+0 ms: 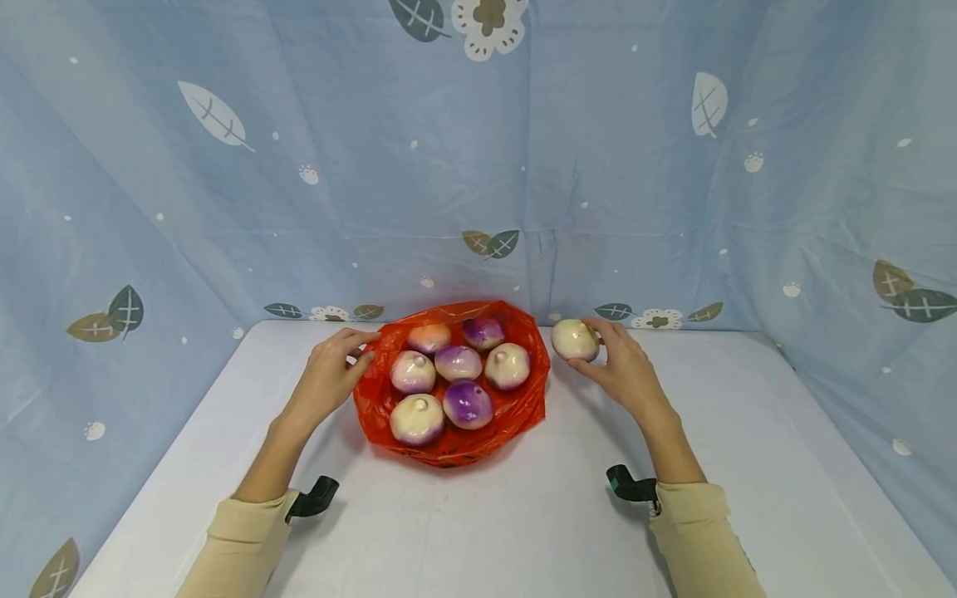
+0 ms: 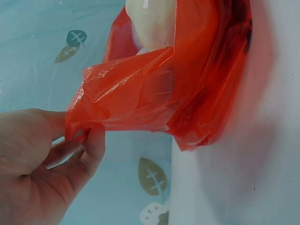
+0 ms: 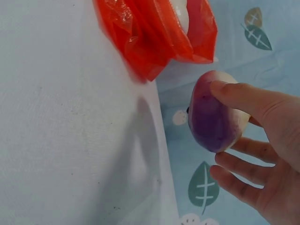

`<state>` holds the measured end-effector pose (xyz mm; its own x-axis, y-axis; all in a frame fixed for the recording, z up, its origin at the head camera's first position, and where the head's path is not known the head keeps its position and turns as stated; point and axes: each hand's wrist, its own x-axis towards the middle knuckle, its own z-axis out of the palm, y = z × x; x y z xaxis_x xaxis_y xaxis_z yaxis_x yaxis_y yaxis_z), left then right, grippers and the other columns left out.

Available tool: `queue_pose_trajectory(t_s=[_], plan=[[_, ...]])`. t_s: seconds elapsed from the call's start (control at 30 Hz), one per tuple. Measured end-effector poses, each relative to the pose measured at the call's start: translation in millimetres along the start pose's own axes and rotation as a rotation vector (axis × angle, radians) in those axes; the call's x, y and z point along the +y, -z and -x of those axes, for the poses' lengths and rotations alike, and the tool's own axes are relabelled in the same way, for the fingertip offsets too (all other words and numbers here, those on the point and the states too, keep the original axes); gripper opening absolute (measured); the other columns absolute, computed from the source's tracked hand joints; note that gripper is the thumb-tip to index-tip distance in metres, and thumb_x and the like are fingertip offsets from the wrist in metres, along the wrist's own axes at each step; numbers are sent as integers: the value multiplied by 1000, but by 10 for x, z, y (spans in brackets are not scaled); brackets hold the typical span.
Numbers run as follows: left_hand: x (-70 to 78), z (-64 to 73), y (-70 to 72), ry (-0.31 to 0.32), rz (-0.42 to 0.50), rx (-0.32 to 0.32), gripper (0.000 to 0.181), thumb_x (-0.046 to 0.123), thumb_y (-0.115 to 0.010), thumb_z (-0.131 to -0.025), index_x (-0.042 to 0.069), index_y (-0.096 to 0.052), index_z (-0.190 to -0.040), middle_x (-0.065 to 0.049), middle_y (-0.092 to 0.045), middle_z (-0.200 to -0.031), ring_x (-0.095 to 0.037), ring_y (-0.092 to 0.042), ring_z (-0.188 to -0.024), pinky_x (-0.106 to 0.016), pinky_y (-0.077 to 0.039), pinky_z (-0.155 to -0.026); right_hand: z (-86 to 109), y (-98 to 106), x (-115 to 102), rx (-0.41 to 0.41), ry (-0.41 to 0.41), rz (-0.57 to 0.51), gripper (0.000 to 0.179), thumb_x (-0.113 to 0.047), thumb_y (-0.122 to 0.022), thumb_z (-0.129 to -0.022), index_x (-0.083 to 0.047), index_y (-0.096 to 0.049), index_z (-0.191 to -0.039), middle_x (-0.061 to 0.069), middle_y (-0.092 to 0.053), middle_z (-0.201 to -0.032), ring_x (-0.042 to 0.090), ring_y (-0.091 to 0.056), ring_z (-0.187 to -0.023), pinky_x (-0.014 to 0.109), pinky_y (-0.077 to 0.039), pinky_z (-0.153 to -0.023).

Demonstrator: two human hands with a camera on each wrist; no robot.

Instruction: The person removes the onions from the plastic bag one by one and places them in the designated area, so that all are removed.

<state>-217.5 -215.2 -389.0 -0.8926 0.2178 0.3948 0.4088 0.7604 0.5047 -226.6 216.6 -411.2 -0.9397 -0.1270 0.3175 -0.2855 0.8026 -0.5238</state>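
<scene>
A red plastic bag (image 1: pixel 523 407), its mouth spread wide, stands on the table with several glossy white-and-purple turnips (image 1: pixel 458 363) inside. My left hand (image 1: pixel 329 374) is at the bag's left side; in the left wrist view, its thumb and fingers pinch the bag's rim (image 2: pixel 122 93) and draw it outward. To the right of the bag, my right hand (image 1: pixel 620 365) holds another turnip (image 1: pixel 575 340) between thumb and fingers. In the right wrist view this turnip (image 3: pixel 211 117) is raised off the table, its purple side facing the camera, apart from the bag.
The white table (image 1: pixel 478 531) reaches back to a blue cloth (image 1: pixel 404 183) printed with leaves and flowers, which hangs behind and along both sides. Black wrist mounts (image 1: pixel 316 497) stick out by both sleeves.
</scene>
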Motion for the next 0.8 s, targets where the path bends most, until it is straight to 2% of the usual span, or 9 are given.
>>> queue_pose_trajectory(t_s=[0.33,0.8], plan=[[-6,0,-7,14,11,-12,31,5,-61,-93,3,-67,-123,-17,-66,-116,-31,-69,-92,-45,-62,-74,9,-43,55,-24,-20,33,70,-26,-80,-81,-11,-48,-141,21,-54,-134,40,-59,-113,62,-50,-90],[12,-1,2,13,8,-8,31,4,-61,-93,3,-67,-123,-17,-67,-116,-31,-69,-91,-44,-62,-74,10,-118,90,-117,-87,31,69,-24,-78,-83,-11,-45,-143,24,-52,-135,41,-54,-122,64,-46,-99]])
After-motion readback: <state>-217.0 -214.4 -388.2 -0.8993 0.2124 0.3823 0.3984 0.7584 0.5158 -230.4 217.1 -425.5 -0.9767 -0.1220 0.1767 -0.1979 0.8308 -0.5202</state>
